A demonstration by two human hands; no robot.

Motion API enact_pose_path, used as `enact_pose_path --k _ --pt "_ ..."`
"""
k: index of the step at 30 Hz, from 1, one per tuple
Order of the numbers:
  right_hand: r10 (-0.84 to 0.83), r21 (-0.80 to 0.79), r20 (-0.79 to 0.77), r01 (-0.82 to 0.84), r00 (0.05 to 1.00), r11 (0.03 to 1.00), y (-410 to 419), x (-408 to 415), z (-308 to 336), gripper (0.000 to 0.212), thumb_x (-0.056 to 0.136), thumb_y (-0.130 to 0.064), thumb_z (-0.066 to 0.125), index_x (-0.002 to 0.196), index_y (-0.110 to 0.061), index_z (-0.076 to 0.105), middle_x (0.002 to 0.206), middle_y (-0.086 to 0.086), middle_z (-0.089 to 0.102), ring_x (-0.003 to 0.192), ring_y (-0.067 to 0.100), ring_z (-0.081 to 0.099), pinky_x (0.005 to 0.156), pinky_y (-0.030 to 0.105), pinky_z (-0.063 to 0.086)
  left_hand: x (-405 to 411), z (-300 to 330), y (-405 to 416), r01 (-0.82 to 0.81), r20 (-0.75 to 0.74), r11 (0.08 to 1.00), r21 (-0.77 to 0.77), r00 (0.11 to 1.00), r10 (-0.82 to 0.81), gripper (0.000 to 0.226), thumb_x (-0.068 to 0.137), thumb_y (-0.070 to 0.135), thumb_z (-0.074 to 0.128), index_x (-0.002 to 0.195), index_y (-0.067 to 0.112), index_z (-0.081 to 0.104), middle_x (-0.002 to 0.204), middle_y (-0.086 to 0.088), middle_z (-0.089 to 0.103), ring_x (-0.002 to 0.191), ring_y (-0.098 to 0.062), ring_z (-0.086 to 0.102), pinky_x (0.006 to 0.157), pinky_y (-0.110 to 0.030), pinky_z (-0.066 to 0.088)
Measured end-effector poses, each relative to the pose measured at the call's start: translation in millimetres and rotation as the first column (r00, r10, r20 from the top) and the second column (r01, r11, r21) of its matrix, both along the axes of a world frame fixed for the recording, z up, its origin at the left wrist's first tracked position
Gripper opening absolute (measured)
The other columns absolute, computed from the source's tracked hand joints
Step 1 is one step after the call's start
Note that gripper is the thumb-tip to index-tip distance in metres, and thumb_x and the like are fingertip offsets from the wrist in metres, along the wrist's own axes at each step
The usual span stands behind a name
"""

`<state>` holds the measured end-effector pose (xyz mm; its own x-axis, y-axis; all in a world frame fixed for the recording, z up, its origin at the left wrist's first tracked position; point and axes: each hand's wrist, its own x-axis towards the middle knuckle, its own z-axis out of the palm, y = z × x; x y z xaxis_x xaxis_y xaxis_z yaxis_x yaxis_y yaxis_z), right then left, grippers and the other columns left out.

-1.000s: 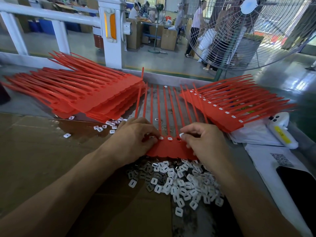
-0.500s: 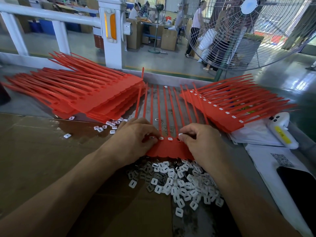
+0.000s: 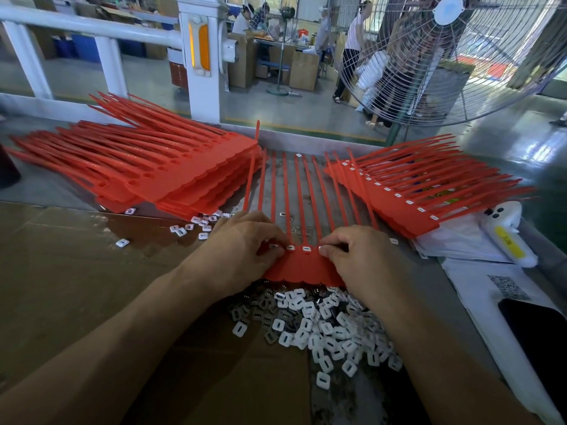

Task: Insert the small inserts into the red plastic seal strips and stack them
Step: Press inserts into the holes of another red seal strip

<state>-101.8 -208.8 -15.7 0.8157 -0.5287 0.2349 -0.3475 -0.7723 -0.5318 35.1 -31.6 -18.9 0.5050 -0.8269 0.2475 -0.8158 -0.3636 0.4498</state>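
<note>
A red seal strip sheet (image 3: 302,266) lies flat in front of me, its long tails pointing away. White inserts sit in some of its sockets between my hands. My left hand (image 3: 242,246) rests on the sheet's left end, fingertips curled down on the socket row. My right hand (image 3: 359,256) covers the right end and pinches a small white insert at a socket. A heap of loose white inserts (image 3: 319,326) lies just below the sheet. A stack of strips without inserts (image 3: 147,176) lies at the left; a stack with white inserts (image 3: 408,194) lies at the right.
Cardboard (image 3: 76,286) covers the table's left part. Stray inserts (image 3: 190,228) lie near the left stack. A white handheld device (image 3: 509,237), papers and a dark phone (image 3: 540,332) sit at the right. A large fan (image 3: 445,56) stands behind the table; people work in the background.
My right hand has shifted slightly left along the socket row, its fingertips pressing at a socket. The left hand stays almost still on the sheet.
</note>
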Motion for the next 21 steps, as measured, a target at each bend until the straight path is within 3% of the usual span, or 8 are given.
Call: enact_pose_path --k 2,5,8,10,12,15,18,21 --pt "-0.009 0.022 0.020 0.009 1.000 1.000 0 1 -2 0.011 0.094 -0.025 0.075 0.102 -0.026 0.082 0.078 -0.033 0.055 0.076 -0.031 0.050 0.069 -0.007 0.034 0 0 0 -0.001 0.000 1.000 -0.002 1.000 0.001 0.022 0.098 0.040 0.060 0.119 0.041 0.069 0.124 0.018 0.057 0.122 -0.006 0.048 0.113 -0.043 0.035" --pt "0.010 -0.030 0.020 -0.009 1.000 1.000 2 1 -1 0.013 0.095 -0.024 0.074 0.104 -0.024 0.082 0.094 -0.037 0.053 0.076 -0.037 0.044 0.070 -0.009 0.031 -1 1 -1 -0.003 0.003 1.000 0.007 1.000 0.003 0.023 0.099 0.040 0.060 0.119 0.041 0.069 0.125 0.018 0.057 0.123 -0.006 0.047 0.113 -0.044 0.035" --pt "0.033 -0.148 -0.020 -0.036 0.999 0.988 4 -2 1 0.018 0.098 -0.021 0.068 0.109 -0.022 0.081 0.101 -0.021 0.068 0.070 -0.017 0.053 0.072 -0.008 0.031 -1 1 0 0.004 -0.002 1.000 -0.006 1.000 -0.004 0.022 0.098 0.038 0.061 0.119 0.039 0.070 0.125 0.016 0.058 0.123 -0.007 0.048 0.112 -0.043 0.037" --pt "0.013 -0.174 -0.047 -0.021 0.999 0.985 5 -5 2 0.021 0.098 -0.020 0.063 0.112 -0.018 0.079 0.109 -0.003 0.074 0.082 -0.001 0.062 0.073 0.002 0.041 -2 1 0 0.005 -0.002 1.000 -0.013 1.000 -0.005 0.022 0.098 0.038 0.061 0.118 0.038 0.071 0.125 0.016 0.058 0.123 -0.007 0.049 0.112 -0.043 0.037" --pt "-0.010 -0.159 -0.041 0.003 0.999 0.987 5 -7 3 0.024 0.098 -0.018 0.060 0.115 -0.018 0.077 0.114 -0.002 0.074 0.097 0.010 0.066 0.067 0.008 0.042 -1 1 0 -0.002 0.004 1.000 -0.006 1.000 0.002 0.023 0.099 0.039 0.060 0.119 0.039 0.070 0.125 0.016 0.057 0.124 -0.007 0.048 0.113 -0.042 0.035" --pt "0.007 -0.149 -0.031 -0.012 0.999 0.989 7 -9 4 0.027 0.098 -0.017 0.060 0.117 -0.027 0.078 0.115 -0.010 0.072 0.094 0.001 0.060 0.066 0.000 0.033 -1 1 0 -0.005 0.004 1.000 0.001 1.000 0.005 0.022 0.099 0.041 0.060 0.119 0.041 0.069 0.126 0.017 0.057 0.124 -0.006 0.047 0.114 -0.040 0.033" --pt "0.015 -0.183 -0.067 -0.027 0.998 0.983 8 -10 6 0.030 0.097 -0.016 0.059 0.114 -0.028 0.079 0.101 -0.013 0.063 0.086 0.000 0.053 0.063 0.004 0.030 -2 2 -1 -0.003 -0.001 1.000 -0.004 1.000 0.003 0.022 0.098 0.040 0.061 0.118 0.041 0.069 0.126 0.016 0.057 0.124 -0.007 0.047 0.113 -0.042 0.034" --pt "0.019 -0.221 -0.120 -0.045 0.993 0.974 10 -11 7 0.030 0.097 -0.017 0.056 0.112 -0.027 0.080 0.100 -0.010 0.061 0.085 0.007 0.058 0.060 0.009 0.030 -2 1 0 -0.008 0.000 1.000 -0.007 1.000 0.008 0.022 0.098 0.040 0.061 0.118 0.041 0.069 0.125 0.017 0.057 0.123 -0.007 0.047 0.113 -0.042 0.034"
